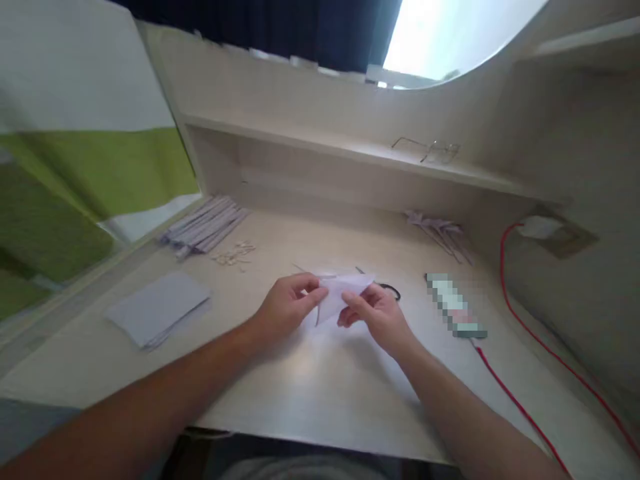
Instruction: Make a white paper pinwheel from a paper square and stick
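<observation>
A folded piece of white paper (336, 300) is held up between both hands, over the middle of the desk. My left hand (287, 301) pinches its left edge between thumb and fingers. On the right side, my right hand (376, 312) grips the paper with the thumb in front and the fingers behind. The paper tapers to a point at its upper right. Just behind my right hand, scissors with a dark handle (391, 291) lie on the desk, partly hidden by the hand and the paper.
A stack of white paper sheets (159, 308) lies at left, with rolled paper sticks (207, 225) behind it and small pale pieces (235, 255) beside those. Folded paper shapes on sticks (440, 233) lie back right. A blurred phone (455, 305) has a red cable (517, 403). Eyeglasses (440, 151) rest on the shelf.
</observation>
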### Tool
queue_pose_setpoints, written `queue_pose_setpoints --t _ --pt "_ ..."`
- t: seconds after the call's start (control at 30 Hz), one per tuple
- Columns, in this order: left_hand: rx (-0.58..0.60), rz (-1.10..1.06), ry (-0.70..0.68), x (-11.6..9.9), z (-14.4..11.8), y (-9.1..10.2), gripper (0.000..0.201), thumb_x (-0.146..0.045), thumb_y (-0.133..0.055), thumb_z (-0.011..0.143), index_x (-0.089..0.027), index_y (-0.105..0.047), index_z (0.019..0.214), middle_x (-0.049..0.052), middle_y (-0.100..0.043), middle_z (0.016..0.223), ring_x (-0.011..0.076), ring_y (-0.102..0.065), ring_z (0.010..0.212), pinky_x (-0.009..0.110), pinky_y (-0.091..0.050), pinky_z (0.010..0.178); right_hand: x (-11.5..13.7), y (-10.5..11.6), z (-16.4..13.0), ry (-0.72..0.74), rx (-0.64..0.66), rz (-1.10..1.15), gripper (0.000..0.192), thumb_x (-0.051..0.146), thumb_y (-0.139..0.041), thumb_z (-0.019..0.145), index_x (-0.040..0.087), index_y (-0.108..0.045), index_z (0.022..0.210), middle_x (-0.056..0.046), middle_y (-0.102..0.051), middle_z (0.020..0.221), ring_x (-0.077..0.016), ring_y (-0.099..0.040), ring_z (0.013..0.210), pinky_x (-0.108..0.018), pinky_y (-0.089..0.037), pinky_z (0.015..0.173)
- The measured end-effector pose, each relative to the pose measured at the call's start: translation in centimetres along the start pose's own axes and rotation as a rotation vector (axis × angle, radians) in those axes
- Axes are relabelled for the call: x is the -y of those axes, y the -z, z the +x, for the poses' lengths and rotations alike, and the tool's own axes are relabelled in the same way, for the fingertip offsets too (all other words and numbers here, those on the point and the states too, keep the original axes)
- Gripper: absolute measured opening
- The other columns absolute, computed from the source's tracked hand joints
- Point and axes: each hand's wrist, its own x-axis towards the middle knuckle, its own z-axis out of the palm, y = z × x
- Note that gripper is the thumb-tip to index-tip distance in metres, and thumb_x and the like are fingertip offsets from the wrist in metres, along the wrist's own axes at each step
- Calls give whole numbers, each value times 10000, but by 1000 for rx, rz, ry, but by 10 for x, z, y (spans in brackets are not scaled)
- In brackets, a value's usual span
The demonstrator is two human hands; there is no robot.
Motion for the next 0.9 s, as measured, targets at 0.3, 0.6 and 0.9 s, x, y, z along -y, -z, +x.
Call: queue_pose_setpoints --t 0.3,0.6,0.9 --pt "54 -85 -9 1 3 8 179 -314 -667 856 -153 -662 777 -12 -608 714 133 -542 681 255 -410 656 13 13 -1 195 -38 -15 268 436 -711 904 174 -711 848 -10 -726 628 -144 -676 563 -263 -533 600" --pt "44 -32 -4 -2 -5 4 237 -387 -685 871 -150 -679 875 19 -650 802 153 -573 697 265 -418 621 13 7 -1 241 -99 -45 220 381 -725 901 176 -707 824 2 -710 601 -136 -642 534 -268 -507 582" --pt "4 57 -76 4 -5 5 232 -403 -685 892 -175 -731 898 42 -700 844 171 -613 722 266 -454 622 10 5 -2 230 -123 -36 212 352 -745 892 175 -692 788 3 -713 591 -131 -641 526 -259 -484 572"
